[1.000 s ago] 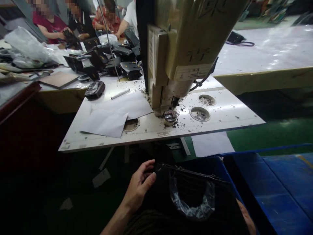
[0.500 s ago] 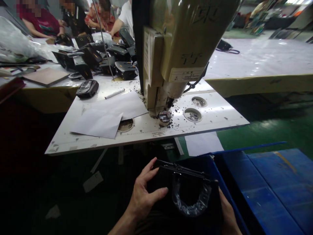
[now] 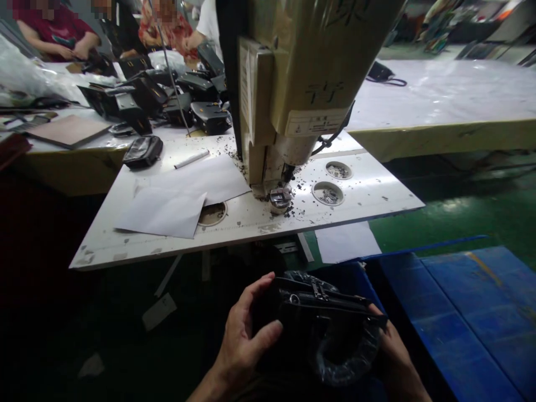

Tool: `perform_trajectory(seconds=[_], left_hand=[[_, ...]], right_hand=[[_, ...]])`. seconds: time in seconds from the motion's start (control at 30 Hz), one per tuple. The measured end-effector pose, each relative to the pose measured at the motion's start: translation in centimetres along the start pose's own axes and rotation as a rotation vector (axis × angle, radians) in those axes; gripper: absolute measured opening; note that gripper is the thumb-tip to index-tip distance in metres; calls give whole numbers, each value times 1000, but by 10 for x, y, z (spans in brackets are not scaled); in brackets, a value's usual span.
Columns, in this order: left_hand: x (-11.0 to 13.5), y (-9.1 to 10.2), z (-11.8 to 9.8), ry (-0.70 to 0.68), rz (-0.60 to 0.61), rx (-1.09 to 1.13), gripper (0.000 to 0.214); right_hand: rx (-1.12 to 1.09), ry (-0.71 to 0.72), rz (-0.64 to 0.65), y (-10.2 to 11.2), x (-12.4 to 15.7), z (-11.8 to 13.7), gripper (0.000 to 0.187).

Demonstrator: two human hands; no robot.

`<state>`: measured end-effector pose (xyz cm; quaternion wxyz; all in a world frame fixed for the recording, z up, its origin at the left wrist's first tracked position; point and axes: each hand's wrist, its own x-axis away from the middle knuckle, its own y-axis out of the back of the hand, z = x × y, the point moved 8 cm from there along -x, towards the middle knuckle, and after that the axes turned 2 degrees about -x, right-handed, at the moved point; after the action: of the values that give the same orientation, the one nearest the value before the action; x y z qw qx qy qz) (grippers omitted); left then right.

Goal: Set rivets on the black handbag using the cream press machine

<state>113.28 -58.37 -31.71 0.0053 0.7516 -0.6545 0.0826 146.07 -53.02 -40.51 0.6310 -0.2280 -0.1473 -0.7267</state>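
A black handbag (image 3: 293, 335) is held low in front of me, below the edge of the machine table. Its zipped top faces up toward me, and a plastic-wrapped handle (image 3: 347, 363) hangs down its near side. My left hand (image 3: 251, 335) grips the bag's left end, thumb on the near face and fingers behind. At the other end, my right hand (image 3: 393, 346) is closed around the bag's right side, with its fingers partly hidden. Beyond the bag stands a sewing machine (image 3: 280, 198) with dark scraps scattered around its base.
White paper sheets (image 3: 163, 209), a pen (image 3: 191, 159) and a small black case (image 3: 143, 152) lie on the machine table (image 3: 251, 234). Blue boxes (image 3: 469, 312) stand at the right. Several black bags (image 3: 159, 95) are piled behind, where co-workers (image 3: 58, 33) work.
The handbag has tipped so that its zipped top shows more, and a second wrapped handle appears behind it. Both hands keep their hold. The view has shifted slightly.
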Motion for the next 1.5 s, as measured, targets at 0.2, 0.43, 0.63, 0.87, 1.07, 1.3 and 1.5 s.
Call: perform_trajectory(seconds=[0.2,0.43,0.63,0.87,1.07,1.3,1.5], left_hand=[[-19,4,-1,180,-39,-158,36],[-23,-1,29,430,-100,246,37],[-26,-3,36,472,-114,338,41],[-20,-9,15,430,-2,419,47],[-12,3,4,273,16,248,54],[-5,4,-3,96,9,-169,64],[-9,4,10,155,-109,-192,51]], right_hand=[[-78,-200,68,-8,24,8,52],[-40,-295,91,-11,27,3,49],[-113,-328,76,-15,28,-7,47],[-133,-299,73,-6,16,-19,56],[-41,-216,46,1,11,-16,60],[-6,-168,-34,-14,21,17,56],[89,-27,-67,-13,29,53,62]])
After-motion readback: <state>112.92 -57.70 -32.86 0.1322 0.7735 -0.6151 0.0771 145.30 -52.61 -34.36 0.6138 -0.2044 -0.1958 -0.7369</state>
